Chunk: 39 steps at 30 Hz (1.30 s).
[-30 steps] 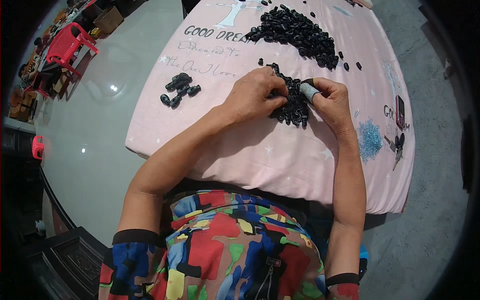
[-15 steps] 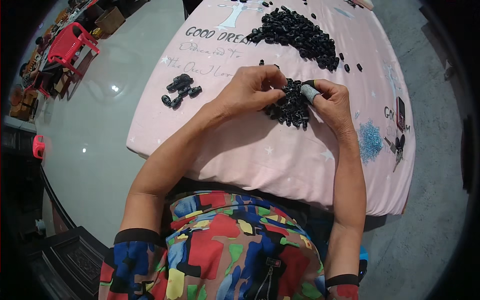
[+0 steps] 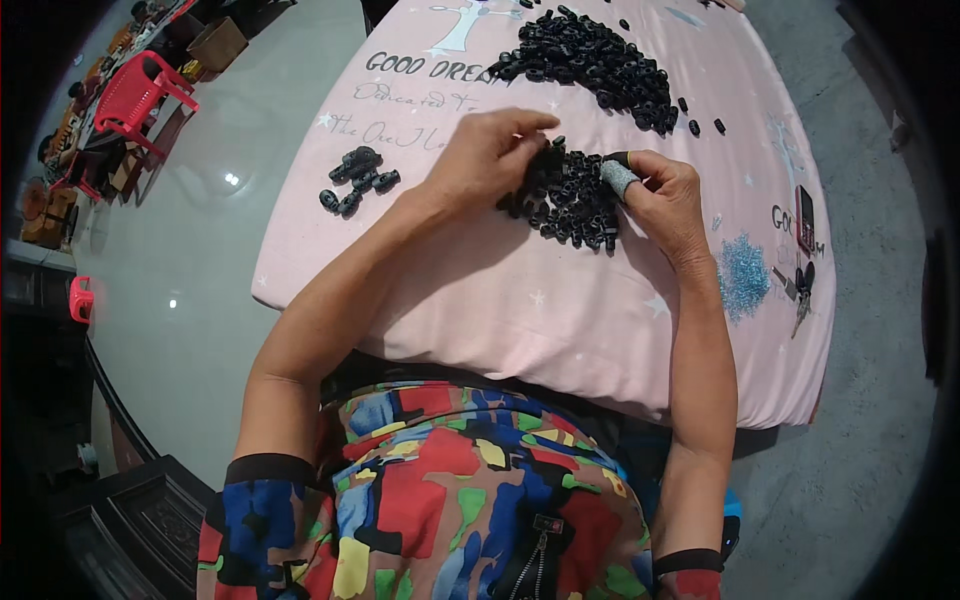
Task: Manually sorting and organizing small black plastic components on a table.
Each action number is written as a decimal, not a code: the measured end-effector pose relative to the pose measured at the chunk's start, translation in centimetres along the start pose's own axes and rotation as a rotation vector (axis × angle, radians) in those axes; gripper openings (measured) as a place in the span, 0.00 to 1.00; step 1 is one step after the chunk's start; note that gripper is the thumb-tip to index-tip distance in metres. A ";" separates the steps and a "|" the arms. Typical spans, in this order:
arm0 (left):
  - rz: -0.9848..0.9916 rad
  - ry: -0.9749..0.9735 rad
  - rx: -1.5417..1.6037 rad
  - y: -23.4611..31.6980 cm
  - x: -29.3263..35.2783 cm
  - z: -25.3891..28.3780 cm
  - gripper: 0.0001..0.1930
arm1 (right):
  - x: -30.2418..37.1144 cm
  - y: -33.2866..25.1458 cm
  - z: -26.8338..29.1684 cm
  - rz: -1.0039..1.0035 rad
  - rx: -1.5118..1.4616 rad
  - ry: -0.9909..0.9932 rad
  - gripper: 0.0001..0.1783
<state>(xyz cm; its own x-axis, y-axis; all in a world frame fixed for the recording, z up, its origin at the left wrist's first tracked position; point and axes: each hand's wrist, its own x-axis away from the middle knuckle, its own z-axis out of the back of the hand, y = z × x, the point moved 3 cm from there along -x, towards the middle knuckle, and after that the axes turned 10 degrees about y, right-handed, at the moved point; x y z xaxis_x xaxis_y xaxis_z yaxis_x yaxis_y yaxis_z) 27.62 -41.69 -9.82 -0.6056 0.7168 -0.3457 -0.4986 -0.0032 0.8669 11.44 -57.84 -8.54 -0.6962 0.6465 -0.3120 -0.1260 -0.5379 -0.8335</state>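
Observation:
A small heap of black ring-shaped parts (image 3: 572, 200) lies on a pink cloth (image 3: 520, 300) in front of me. My left hand (image 3: 490, 155) rests on the heap's left edge, its fingertips pinched on a black part. On the heap's right edge sits my right hand (image 3: 665, 200), with a grey sleeve over one finger, its fingers curled on a black part. A larger pile of the same black parts (image 3: 590, 60) lies farther back. A small separate cluster of black parts (image 3: 357, 178) sits to the left on the cloth.
A patch of tiny blue beads (image 3: 742, 275) and a set of keys (image 3: 800, 285) lie at the cloth's right edge. A red plastic chair (image 3: 140, 95) and cardboard boxes (image 3: 215, 40) stand far left on the shiny floor. Grey concrete floor lies right.
Both hands have shifted slightly on the near heap, the left fingertips moving up to its top left edge. The piles have stayed where they were.

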 end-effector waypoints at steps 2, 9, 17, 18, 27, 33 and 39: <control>-0.004 0.075 0.017 -0.8 -0.5 0.9 0.14 | 0.1 0.0 0.0 -0.004 0.003 0.003 0.07; -0.072 0.066 -0.257 -0.6 -0.8 1.1 0.11 | 0.0 0.6 -0.3 0.014 -0.015 0.002 0.07; -0.073 0.145 -0.230 -1.2 -1.7 2.1 0.12 | 0.0 -0.2 0.1 -0.069 0.030 -0.057 0.08; -0.012 0.138 -0.247 -0.6 -2.2 2.0 0.13 | 0.0 0.3 0.2 -0.047 0.031 -0.048 0.08; -0.183 0.258 -0.658 -3.2 -8.4 -1.0 0.16 | 0.1 0.2 -0.1 0.006 0.005 0.000 0.07; -0.151 0.315 -0.695 -3.4 -9.3 -1.5 0.12 | 0.0 0.0 0.1 0.030 0.008 0.023 0.08; -0.235 0.177 -0.383 -1.4 -6.4 -0.9 0.11 | 0.0 -0.5 0.3 0.033 -0.012 0.035 0.09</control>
<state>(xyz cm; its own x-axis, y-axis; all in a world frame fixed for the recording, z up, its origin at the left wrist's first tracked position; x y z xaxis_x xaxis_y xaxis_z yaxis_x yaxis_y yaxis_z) 31.56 -46.90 -9.16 -0.5289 0.5990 -0.6012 -0.8071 -0.1360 0.5745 11.28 -57.70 -8.00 -0.6745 0.6475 -0.3547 -0.0948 -0.5525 -0.8281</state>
